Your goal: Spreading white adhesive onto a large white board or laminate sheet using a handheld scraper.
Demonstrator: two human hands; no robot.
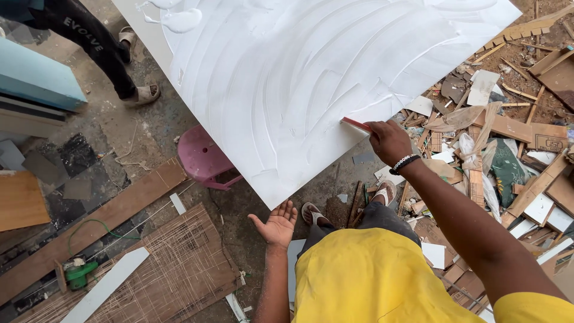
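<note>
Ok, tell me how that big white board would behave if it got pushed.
The white board looks stiff, with straight, unsagging edges. Its wet glossy coating would probably be slippery and smear. Perched on a small pink stool, it may tip.

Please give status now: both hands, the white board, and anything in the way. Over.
Right hand shut on red scraper at white board edge. Left hand open, empty, below board. Pink stool under board; wood scraps at right.

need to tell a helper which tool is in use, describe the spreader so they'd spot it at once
Start at the big white board smeared with wet white paste. Follow its right-hand edge down to the right hand with the beaded wristband. The spreader is the thin flat red-edged strip that hand presses to the board, the only red thing on the white.
</note>
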